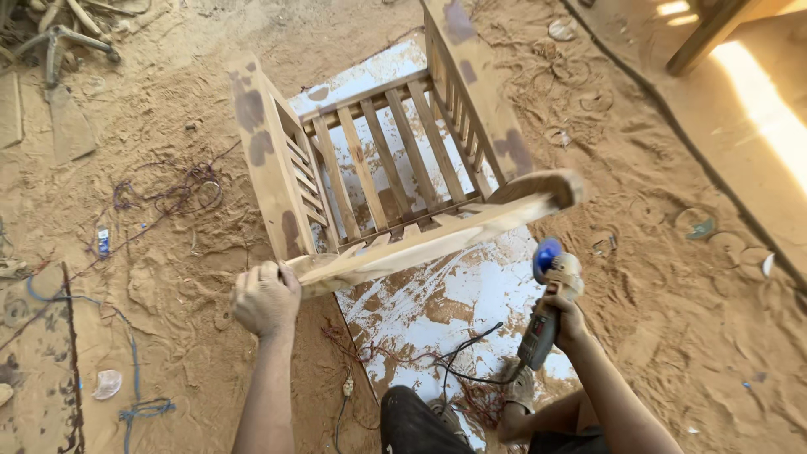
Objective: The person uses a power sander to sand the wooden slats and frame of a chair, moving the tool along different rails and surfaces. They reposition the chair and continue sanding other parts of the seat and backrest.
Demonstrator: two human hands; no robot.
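A bare wooden chair frame [395,160] with slatted seat and slatted sides stands on a white board [454,294] on the sawdust floor. Its curved top rail [437,240] runs across the near side. My left hand [266,298] grips the left end of that rail. Off the rail's right end, my right hand [565,315] holds a grey angle grinder [548,303] with a blue head; the blue head sits just below the rail. The grinder's black cord [462,357] trails down over the board toward my legs.
Sawdust covers the floor all around. Tangled wire [168,193] and a blue cord [126,370] lie to the left. Scrap wood and metal pieces [59,50] sit at the far left corner. Used sanding discs [698,227] are scattered on the right, by a timber leg [706,38].
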